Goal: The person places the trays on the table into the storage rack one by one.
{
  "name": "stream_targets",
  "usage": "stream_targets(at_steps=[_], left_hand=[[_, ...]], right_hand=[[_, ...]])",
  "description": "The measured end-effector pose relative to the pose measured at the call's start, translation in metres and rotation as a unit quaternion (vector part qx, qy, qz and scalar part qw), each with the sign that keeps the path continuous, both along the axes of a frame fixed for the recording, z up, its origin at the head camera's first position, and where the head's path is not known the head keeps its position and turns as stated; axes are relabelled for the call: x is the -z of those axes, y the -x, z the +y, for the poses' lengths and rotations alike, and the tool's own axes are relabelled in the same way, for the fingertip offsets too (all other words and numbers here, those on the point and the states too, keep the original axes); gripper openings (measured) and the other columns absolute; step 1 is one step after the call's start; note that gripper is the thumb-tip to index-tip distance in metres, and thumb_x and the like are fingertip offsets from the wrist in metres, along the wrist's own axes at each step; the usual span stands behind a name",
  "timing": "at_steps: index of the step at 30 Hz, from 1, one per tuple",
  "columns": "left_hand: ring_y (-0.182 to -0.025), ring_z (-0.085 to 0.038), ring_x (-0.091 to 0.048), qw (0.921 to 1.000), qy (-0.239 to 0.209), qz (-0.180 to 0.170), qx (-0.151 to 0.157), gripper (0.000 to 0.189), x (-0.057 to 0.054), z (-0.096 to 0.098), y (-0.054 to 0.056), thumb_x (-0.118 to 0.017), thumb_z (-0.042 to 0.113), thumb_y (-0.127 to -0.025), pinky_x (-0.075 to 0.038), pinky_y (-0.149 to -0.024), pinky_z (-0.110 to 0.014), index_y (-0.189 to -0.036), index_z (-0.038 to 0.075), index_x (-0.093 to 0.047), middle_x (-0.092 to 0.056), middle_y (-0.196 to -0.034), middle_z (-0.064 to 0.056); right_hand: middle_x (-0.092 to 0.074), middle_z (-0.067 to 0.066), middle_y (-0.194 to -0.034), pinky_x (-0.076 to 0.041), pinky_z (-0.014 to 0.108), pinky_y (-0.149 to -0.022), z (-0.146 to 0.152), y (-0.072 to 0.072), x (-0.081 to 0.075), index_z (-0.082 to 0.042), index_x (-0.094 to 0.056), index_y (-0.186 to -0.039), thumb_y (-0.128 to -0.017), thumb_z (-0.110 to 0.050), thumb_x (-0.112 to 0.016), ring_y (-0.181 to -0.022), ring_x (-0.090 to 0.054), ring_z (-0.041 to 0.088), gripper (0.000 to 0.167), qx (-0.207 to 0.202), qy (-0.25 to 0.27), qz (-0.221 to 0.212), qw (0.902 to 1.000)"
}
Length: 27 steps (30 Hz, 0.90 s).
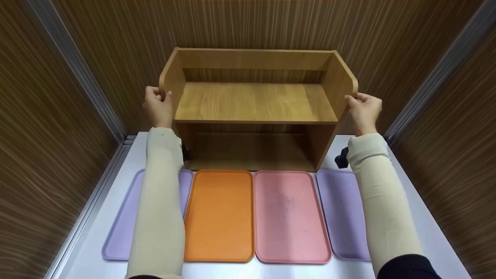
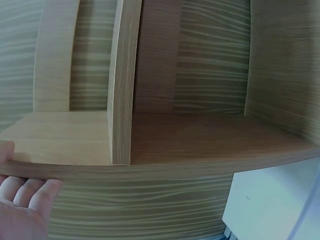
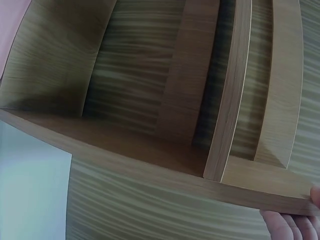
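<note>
The wooden shelf unit (image 1: pixel 252 102) stands at the far side of the table (image 1: pixel 232 271), in front of the striped wood-grain wall (image 1: pixel 252 23) and just beyond a row of four trays. The left hand (image 1: pixel 158 108) grasps the front edge of the left side panel (image 1: pixel 175 79), and the right hand (image 1: pixel 365 112) grasps the matching edge of the right side panel (image 1: pixel 341 79). In both wrist views the fingers lie against the panel's outer face, with the thumb on the inner face, so each panel is pinched between them.

Gripping both ends at about the same height probably keeps the wide unit level and stops it from twisting; the thin panel edges seem the handiest place to take hold. Whether its base bears fully on the table cannot be told.

The unit's open front faces the near side, towards the person, and its long axis runs left to right, roughly parallel to the far wall. The left purple tray (image 1: pixel 122 236), orange tray (image 1: pixel 219 217), pink tray (image 1: pixel 290 221) and right purple tray (image 1: pixel 345 217) lie side by side, long axes near to far, perhaps lined up along the unit's front.
</note>
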<state>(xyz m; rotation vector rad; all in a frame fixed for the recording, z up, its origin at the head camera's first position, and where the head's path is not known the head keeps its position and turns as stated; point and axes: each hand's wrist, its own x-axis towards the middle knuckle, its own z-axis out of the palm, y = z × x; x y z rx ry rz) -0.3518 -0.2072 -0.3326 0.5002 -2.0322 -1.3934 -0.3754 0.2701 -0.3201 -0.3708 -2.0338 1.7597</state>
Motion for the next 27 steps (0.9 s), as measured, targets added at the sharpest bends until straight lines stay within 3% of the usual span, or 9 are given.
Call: stream_targets(at_steps=[7,17,27], left_hand=[[-0.109,-0.019,-0.060,0.9996,0.015,-0.018,0.014,0.031,-0.002,0.009,0.001,-0.059,0.016,-0.093,-0.048,-0.089,-0.031,-0.122,0.005,-0.061,-0.063,-0.121,-0.011],[-0.106,-0.018,-0.061,0.9986,0.019,-0.033,0.037,0.030,-0.004,0.024,0.000,-0.059,0.018,-0.094,-0.049,-0.088,-0.030,-0.120,0.006,-0.064,-0.064,-0.120,-0.009],[-0.098,-0.019,-0.061,0.9978,0.017,0.000,0.065,0.024,0.000,0.027,0.005,-0.060,0.013,-0.093,-0.049,-0.084,-0.031,-0.112,0.002,-0.067,-0.067,-0.112,-0.013]], right_hand=[[-0.062,-0.010,-0.058,-0.038,0.016,-0.044,0.011,-0.001,-0.004,0.005,-0.066,-0.109,-0.081,-0.004,-0.068,-0.049,-0.051,0.002,0.029,-0.008,0.043,0.005,0.9990],[-0.064,-0.012,-0.061,-0.041,0.015,-0.048,0.028,-0.011,-0.006,0.006,-0.063,-0.116,-0.082,-0.006,-0.068,-0.058,-0.054,0.001,0.036,-0.006,0.051,-0.006,0.9987],[-0.064,-0.011,-0.062,-0.041,0.015,-0.047,0.035,-0.015,0.000,0.006,-0.064,-0.114,-0.081,-0.006,-0.069,-0.057,-0.054,0.002,0.035,0.005,0.048,0.001,0.9989]])
